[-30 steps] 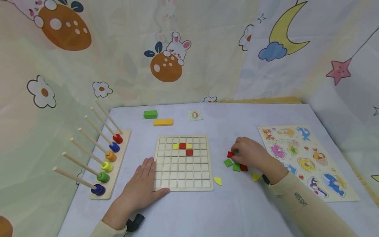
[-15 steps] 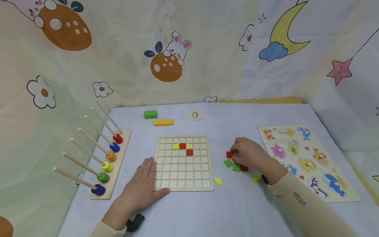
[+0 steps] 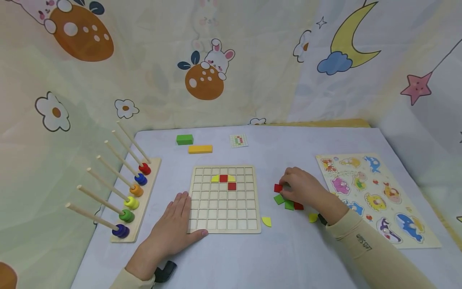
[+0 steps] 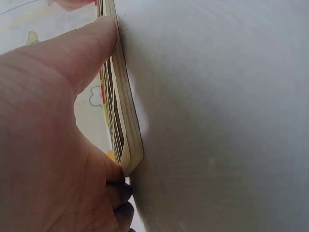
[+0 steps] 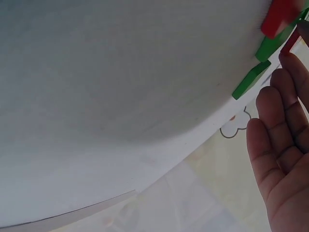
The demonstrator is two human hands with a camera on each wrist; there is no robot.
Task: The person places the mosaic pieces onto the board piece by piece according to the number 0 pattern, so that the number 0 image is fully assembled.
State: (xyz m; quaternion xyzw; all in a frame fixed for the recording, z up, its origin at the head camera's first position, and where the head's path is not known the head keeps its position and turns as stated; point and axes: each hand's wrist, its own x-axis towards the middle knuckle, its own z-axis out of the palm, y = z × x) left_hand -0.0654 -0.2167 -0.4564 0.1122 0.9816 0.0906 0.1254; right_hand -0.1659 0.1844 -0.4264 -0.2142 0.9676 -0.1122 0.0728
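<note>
My left hand lies flat at the left edge of a wooden grid board, fingers straight along its side and thumb on the near edge. In the left wrist view, the thumb touches the board's rim. Red and yellow pieces sit in the board's upper cells. To the right, my right hand pinches a red square tile between thumb and index finger; the right wrist view shows this red tile edge-on. Below that hand lie two green tiles and another red tile, partly overlapped.
Yellow quarter-round pieces lie near the board and by the right wrist. A bead-peg rack stands left. An animal puzzle board lies right. Behind are a green block, a yellow block and a small pattern card.
My right hand and the red tile have shifted slightly left. The left hand stays on the board's edge, and the head view has turned a little.
</note>
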